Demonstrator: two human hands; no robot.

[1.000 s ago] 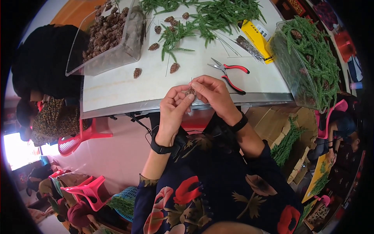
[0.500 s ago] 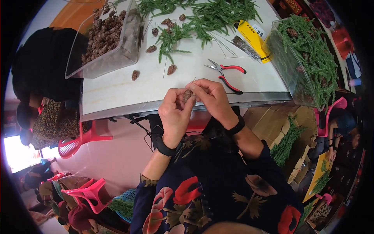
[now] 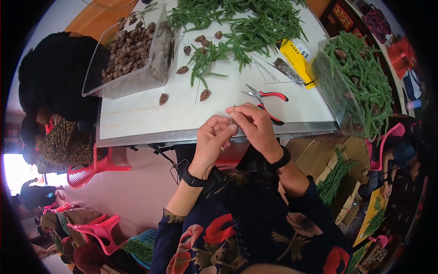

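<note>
At the table's front edge my two hands meet, fingers pinched together. My left hand [image 3: 214, 140] is closed round a small brown pine cone, now almost wholly hidden by the fingers. A thin wire [image 3: 234, 108] sticks up between the fingertips, and my right hand [image 3: 259, 130] pinches at it. Just beyond my right hand lie pliers [image 3: 261, 95] with red and black handles, jaws apart. Loose pine cones [image 3: 205, 95] are scattered on the white table [image 3: 132, 119], beside a green artificial sprig [image 3: 205, 61].
A clear bin [image 3: 157, 75] of pine cones stands at the left, another bin [image 3: 337, 107] with greenery and cones at the right. Green sprigs [image 3: 269, 27] pile up at the back. Near them lie a yellow packet [image 3: 296, 61] and loose wires [image 3: 261, 68]. A person in black [image 3: 54, 77] is at the left.
Both hands have turned slightly and shifted a little right and lower in view. The pine cone, visible before, is now mostly covered by my fingers. The whole table sits slightly lower in view.
</note>
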